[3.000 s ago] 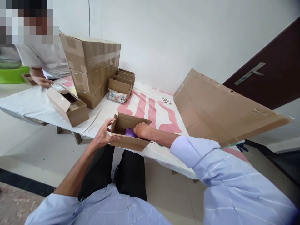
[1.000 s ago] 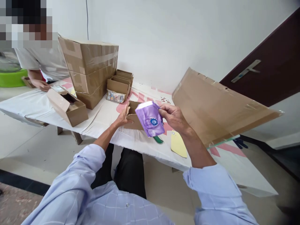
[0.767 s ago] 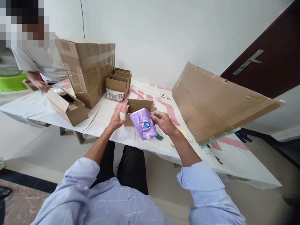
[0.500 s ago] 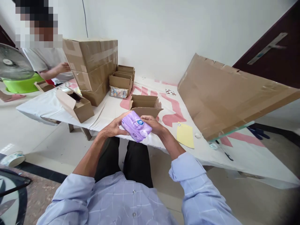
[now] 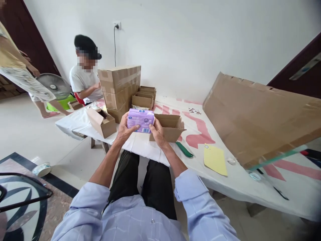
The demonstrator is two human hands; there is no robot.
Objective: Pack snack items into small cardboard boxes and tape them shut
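Between my two hands is a purple plastic-wrapped tissue pack (image 5: 140,119), held upright above the table's near edge. Its side with a barcode and small print faces me. My left hand (image 5: 124,130) grips the pack's left end, thumb across the front. At the lower right corner, my right hand (image 5: 157,130) closes on it with thumb in front and fingers behind. Just right of the pack stands an open cardboard box (image 5: 169,134), partly behind my right hand. A green-handled tool (image 5: 185,149) lies on the cloth near that box.
Stacked taped cartons (image 5: 120,88) and a row of open boxes (image 5: 142,100) stand at the back left. A small open box (image 5: 104,125) sits at the left edge. Yellow paper (image 5: 215,159) and a large cardboard sheet (image 5: 260,117) are right. Two other people are at left.
The tissue pack has been turned from its logo face to its barcode side and raised upright. My view has swung left, bringing a second person and the green tool into sight.
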